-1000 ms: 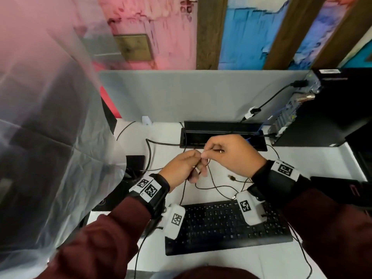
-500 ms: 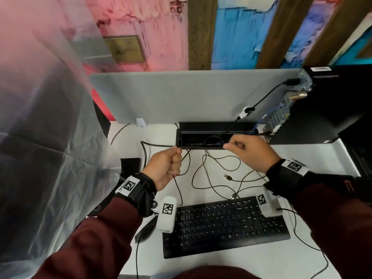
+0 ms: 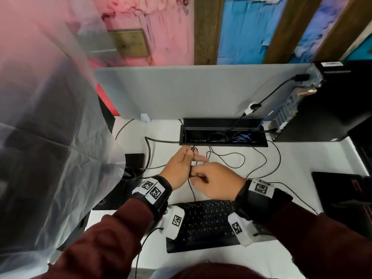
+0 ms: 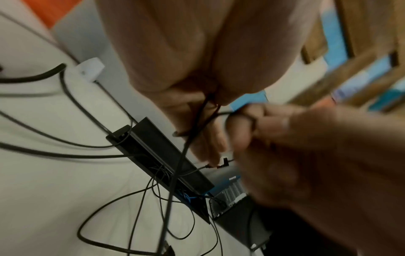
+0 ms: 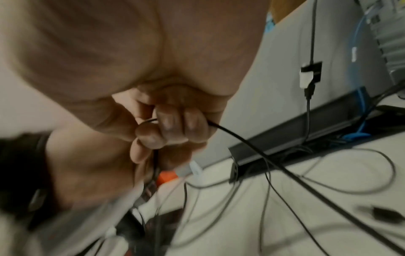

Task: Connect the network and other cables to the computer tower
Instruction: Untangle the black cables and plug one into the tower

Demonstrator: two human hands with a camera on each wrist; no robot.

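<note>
While both hands meet over the white desk (image 3: 298,158), just in front of the keyboard (image 3: 203,224), they work one thin black cable (image 3: 192,190) between them — the left hand (image 3: 179,168) has it pinched with a finger stretched out, and the right hand (image 3: 215,182) has its fingers curled tight round it. More slack cable lies looped on the desk toward the open cable tray (image 3: 223,135). Standing at the far right corner is the computer tower (image 3: 330,105) — well apart from the hands, its rear ports turned to the tray, with a black lead and a blue one already running to it.
</note>
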